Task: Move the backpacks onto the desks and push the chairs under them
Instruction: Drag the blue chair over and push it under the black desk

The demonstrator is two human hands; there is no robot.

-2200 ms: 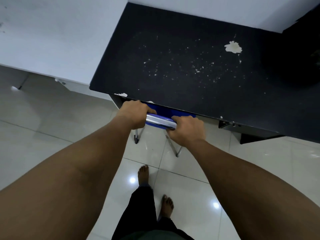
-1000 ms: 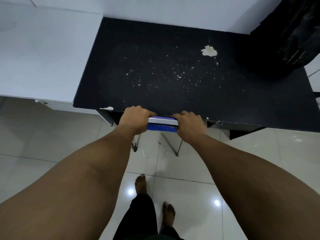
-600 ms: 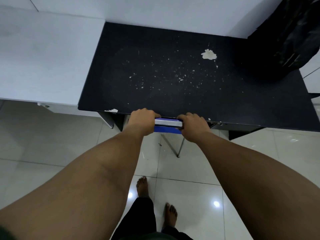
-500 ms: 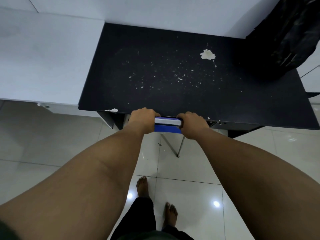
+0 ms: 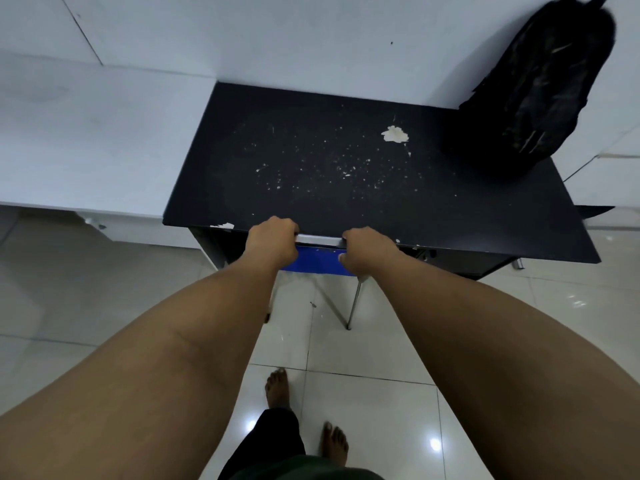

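A black desk (image 5: pixel 346 188) with chipped, speckled paint stands against the white wall. A black backpack (image 5: pixel 540 91) sits upright on its far right corner, leaning on the wall. A chair (image 5: pixel 317 259) with a blue back and metal top rail is tucked under the desk's front edge; only the backrest top and its thin metal legs show. My left hand (image 5: pixel 272 242) grips the left end of the rail. My right hand (image 5: pixel 367 252) grips the right end.
A white desk (image 5: pixel 86 143) adjoins the black one on the left. The floor is glossy pale tile (image 5: pixel 381 393). My bare feet stand just behind the chair.
The chair has slid further under the black desk, so less of its blue back shows. My view has lifted, bringing the whole backpack into sight. Both hands keep their grip.
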